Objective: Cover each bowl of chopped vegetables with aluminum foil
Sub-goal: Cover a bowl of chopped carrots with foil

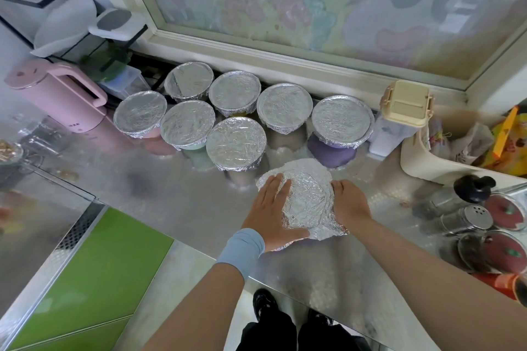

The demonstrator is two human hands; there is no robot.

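A crinkled sheet of aluminum foil (306, 196) lies draped over a bowl on the steel counter in front of me; the bowl itself is hidden under it. My left hand (271, 208) presses flat on the foil's left side, fingers straight, thumb along the near edge. My right hand (349, 201) cups the right side, its fingers curled down over the foil's edge. Behind stand several bowls with foil stretched tight over their rims, among them one just beyond the sheet (236, 143) and a purple one (342, 122) to the right.
A pink kettle (61, 94) stands at the back left by a black wire rack (71, 23). A cream-lidded container (405, 105), a cream bin with packets (456, 157) and spice jars (484, 216) crowd the right. The counter edge (299, 291) runs just below my wrists.
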